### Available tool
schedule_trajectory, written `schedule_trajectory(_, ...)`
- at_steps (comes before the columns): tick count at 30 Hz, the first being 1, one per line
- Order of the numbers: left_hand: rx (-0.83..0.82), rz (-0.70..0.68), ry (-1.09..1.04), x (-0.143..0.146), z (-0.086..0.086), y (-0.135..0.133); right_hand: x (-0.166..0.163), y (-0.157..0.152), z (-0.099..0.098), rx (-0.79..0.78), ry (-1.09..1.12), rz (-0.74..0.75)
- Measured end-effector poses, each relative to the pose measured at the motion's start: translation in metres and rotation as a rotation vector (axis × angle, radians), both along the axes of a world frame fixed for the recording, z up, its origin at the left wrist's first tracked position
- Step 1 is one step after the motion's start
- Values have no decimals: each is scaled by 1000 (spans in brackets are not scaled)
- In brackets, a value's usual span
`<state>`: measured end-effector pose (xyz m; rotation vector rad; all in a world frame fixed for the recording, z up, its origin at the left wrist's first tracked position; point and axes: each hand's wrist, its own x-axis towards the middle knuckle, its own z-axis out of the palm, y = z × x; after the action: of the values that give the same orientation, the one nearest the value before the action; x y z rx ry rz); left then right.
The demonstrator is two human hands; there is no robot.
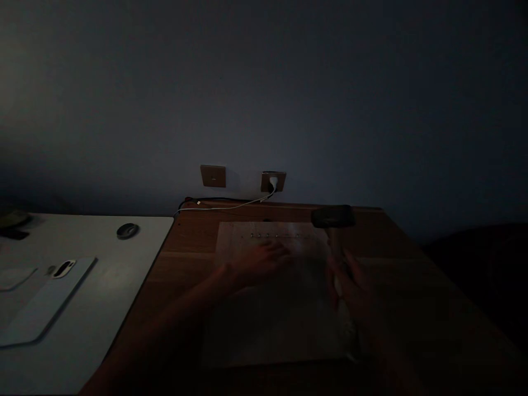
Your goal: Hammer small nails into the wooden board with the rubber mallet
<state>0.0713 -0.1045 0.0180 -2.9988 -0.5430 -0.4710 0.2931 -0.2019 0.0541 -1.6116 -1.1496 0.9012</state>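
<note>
In dim light, my right hand (348, 280) is closed round the handle of a mallet (333, 216). Its dark, blocky head is raised over the far right corner of a pale flat board (264, 341). My left hand (262, 261) lies over the far part of the board, fingers stretched to the right and slightly blurred; I see nothing held in it. Just beyond its fingers, a row of small shiny nails (268, 235) stands along the board's far edge. The mallet head is apart from the nails, to their right.
The board lies on a brown wooden table (193, 242). A white table (119, 286) adjoins it on the left, bearing a dark round object (127, 231) and a pale flat panel (49, 308). Behind, a cable (231, 207) runs to a wall socket (280, 181).
</note>
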Motion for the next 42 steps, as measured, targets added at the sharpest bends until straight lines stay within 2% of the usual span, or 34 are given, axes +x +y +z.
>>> schedule_trajectory(3, 94, -102, 88, 27, -1, -20, 25, -6, -5, -92, -84, -68)
schedule_trajectory(8, 59, -158, 158, 48, -15, -32, 41, -18, -41, -240, -140, 5)
schedule_trajectory(11, 46, -195, 132, 50, -15, -31, 40, -21, -54, -152, -225, 12)
schedule_trajectory(14, 10, -202, 113, 39, -9, -24, 37, -22, -55, -111, -272, 32)
schedule_trajectory(16, -80, -127, 76, 20, -6, -12, 33, -22, -54, -141, -260, 72)
schedule_trajectory(19, -266, 108, -144, -21, -8, 13, 23, -22, -53, -112, -238, 119)
schedule_trajectory(22, -439, 413, -429, -61, -17, 40, 10, -22, -52, -97, -221, 164)
schedule_trajectory(25, -536, 553, -478, -84, -29, 56, -4, -20, -50, -85, -211, 208)
schedule_trajectory(30, -542, 586, -518, -88, -43, 57, -21, -15, -44, -81, -217, 261)
schedule_trajectory(42, -497, 538, -517, -88, -53, 58, -42, 4, -40, -72, -231, 382)
